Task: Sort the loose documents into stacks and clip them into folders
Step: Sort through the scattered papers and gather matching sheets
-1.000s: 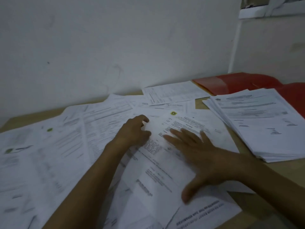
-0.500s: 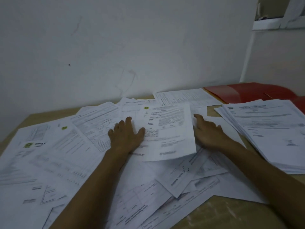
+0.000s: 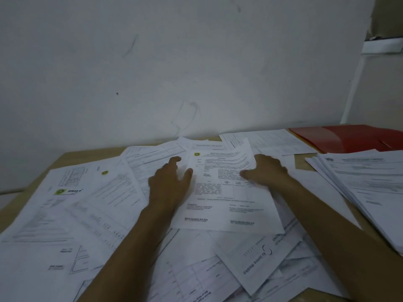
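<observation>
worktop (image 3: 72,155): covered by loose documents (image 3: 91,214). top sheet (image 3: 226,199): held at centre, right edge pinched by right hand (image 3: 267,171), thumb on top; left hand (image 3: 169,182) laid beside it, fingers spread. sheet drawn nearer since half a second ago.

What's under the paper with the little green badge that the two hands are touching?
Under that sheet lie more loose papers, poking out below it and at its sides. How many are beneath it, and what they say, is covered. The left hand and right hand are at its edges.
</observation>
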